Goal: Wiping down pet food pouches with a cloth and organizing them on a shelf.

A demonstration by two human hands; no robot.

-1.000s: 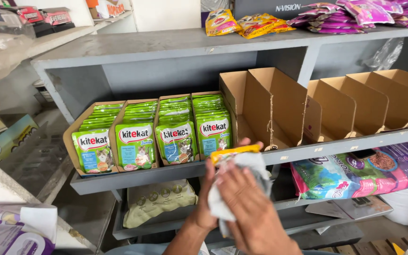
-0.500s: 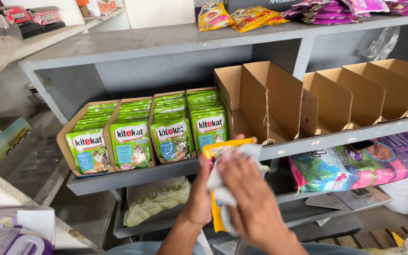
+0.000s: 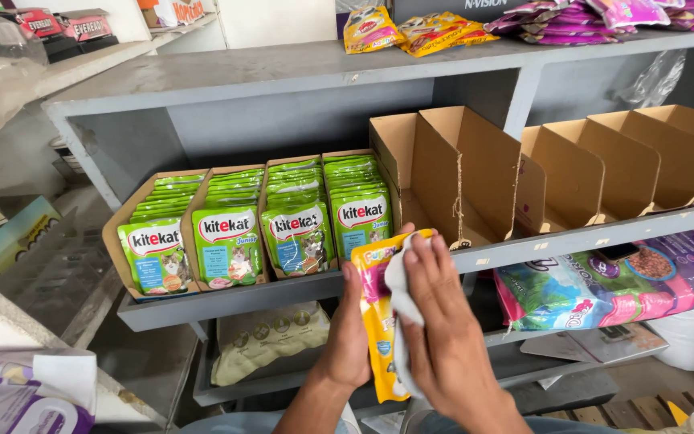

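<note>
Hands (image 3: 411,329) on yellow pouch (image 3: 379,321), white cloth (image 3: 399,289)

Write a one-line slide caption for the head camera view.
Left hand holds a yellow pouch while right hand presses a white cloth on it, before green pouches.

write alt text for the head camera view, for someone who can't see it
A person's left hand holds a yellow pet-food pouch upright while the right hand presses a white cloth against it, in front of a grey shelf. Behind stand rows of green pouches in cardboard trays and empty cardboard boxes.
</note>
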